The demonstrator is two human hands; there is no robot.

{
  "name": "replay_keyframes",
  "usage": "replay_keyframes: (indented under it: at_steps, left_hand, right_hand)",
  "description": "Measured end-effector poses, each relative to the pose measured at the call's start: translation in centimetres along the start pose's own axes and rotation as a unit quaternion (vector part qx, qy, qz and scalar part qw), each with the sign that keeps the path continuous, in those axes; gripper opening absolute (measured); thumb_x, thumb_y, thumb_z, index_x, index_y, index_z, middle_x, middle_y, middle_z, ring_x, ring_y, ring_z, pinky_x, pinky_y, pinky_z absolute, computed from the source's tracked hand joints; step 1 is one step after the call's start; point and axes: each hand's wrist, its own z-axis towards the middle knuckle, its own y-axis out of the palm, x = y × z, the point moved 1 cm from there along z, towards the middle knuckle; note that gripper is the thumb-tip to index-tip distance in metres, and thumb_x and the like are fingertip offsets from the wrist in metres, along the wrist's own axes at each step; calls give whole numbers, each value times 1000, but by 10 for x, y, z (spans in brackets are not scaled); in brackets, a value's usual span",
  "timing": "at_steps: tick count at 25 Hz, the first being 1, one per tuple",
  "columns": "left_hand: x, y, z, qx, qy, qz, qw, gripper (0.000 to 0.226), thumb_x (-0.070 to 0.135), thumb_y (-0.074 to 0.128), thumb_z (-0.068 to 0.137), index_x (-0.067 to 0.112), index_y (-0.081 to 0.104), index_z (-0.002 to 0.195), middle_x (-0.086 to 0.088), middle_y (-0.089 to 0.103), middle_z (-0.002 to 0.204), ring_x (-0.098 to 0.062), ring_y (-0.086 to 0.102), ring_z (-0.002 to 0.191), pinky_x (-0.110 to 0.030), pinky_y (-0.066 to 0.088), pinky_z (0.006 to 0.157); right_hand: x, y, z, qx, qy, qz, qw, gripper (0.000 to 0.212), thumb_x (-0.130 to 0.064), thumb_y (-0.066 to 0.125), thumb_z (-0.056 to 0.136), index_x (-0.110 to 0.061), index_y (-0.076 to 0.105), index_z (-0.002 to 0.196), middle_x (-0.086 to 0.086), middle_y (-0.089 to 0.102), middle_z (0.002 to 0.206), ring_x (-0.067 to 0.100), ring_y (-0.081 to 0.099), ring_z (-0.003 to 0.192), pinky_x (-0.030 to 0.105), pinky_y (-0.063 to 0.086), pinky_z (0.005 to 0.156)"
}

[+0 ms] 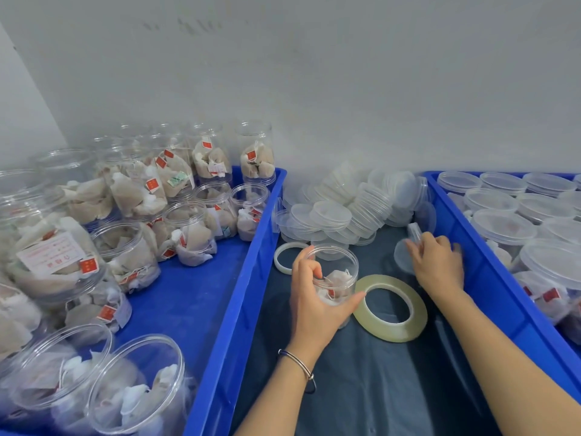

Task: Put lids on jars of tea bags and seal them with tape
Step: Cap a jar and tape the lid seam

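Now the left hand (317,297) wraps around an open jar (334,278) standing on the dark cloth (377,388). Its partner, the right hand (438,262), pinches a lid (414,231) by the pile. Best to keep the jar still and set the lid flat on top.

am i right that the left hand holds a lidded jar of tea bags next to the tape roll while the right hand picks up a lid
Not quite: the jar in the left hand is open, with no lid on it yet, as the head view shows. The rest stands: it holds tea bags, sits beside the tape roll, and the right hand is picking up a lid.
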Motion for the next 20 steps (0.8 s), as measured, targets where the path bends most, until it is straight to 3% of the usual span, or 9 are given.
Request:
replay_keyframes:
  at_steps: [3, 5, 6, 8, 11, 13, 16, 18, 20]
  left_hand:
    - [-4, 2, 1, 14, -22, -45, 999, 79, 18, 89, 59, 29, 40, 119, 22, 46, 120, 3, 47, 114, -19, 44, 93]
    - [-8, 2, 4, -4, -46, -93, 995, 97, 14, 89, 59, 28, 33, 137, 27, 47, 126, 3, 46, 122, -17, 41, 100]
    - [-10, 3, 6, -22, -60, -109, 992, 102, 14, 89, 60, 28, 30, 142, 26, 49, 128, 4, 46, 123, -17, 41, 101]
    - [-13, 2, 10, -43, -64, -116, 990, 100, 14, 90, 60, 27, 33, 142, 18, 52, 130, 7, 48, 121, -17, 42, 100]
    - [-16, 4, 14, -45, -77, -123, 988, 92, 11, 90, 59, 27, 40, 135, 14, 58, 124, 10, 54, 112, -9, 45, 89]
    - [-18, 4, 13, -57, -75, -117, 989, 89, 8, 88, 58, 34, 42, 129, 18, 59, 117, 14, 55, 105, -4, 44, 81]
    - [-11, 1, 18, -21, 55, 43, 997, 69, -2, 77, 60, 25, 46, 115, 15, 60, 99, 9, 51, 95, -8, 41, 79]
    - [-3, 2, 21, -47, 156, 213, 963, 46, 16, 63, 60, 11, 49, 104, -3, 65, 81, -16, 45, 87, -29, 37, 78]
    - [-4, 0, 25, -69, 185, 301, 933, 46, 30, 76, 53, 24, 64, 97, 1, 66, 80, -14, 54, 84, -28, 48, 75]
  right_hand:
    - [-20, -21, -2, 1, 45, 274, 961, 21, -28, 49, 99, -8, 53, 104, 7, 65, 90, 17, 61, 75, 31, 46, 66]
    - [-50, -31, -15, -125, 71, 499, 854, 25, -26, 51, 98, -10, 60, 114, 2, 68, 88, 8, 66, 74, 22, 51, 62]
    - [-65, -30, -23, -200, 45, 504, 839, 26, -24, 50, 98, -14, 62, 119, 2, 69, 96, 10, 65, 84, 21, 52, 67]
    - [-88, -24, -35, -275, -78, 374, 882, 31, -15, 44, 100, -22, 60, 126, -1, 64, 112, 14, 57, 103, 20, 45, 82]
    - [-112, -18, -44, -246, -202, 253, 913, 42, -2, 39, 97, -20, 60, 128, -5, 55, 120, 13, 49, 110, 16, 36, 89]
    - [-123, -15, -53, -253, -223, 144, 930, 40, -23, 38, 95, -22, 55, 131, -5, 52, 133, 16, 45, 123, 28, 36, 99]
    - [-135, -4, -84, -114, -260, -118, 952, 59, -60, 25, 87, -24, 56, 122, 3, 54, 122, 29, 49, 110, 39, 39, 82]
    - [-138, -4, -96, -40, -282, -142, 948, 47, -53, 33, 93, -24, 61, 118, 7, 57, 119, 31, 53, 104, 37, 41, 74]
    - [-124, -8, -92, -38, -335, -60, 939, 39, -47, 43, 94, -25, 61, 120, 7, 55, 128, 30, 51, 113, 39, 44, 83]
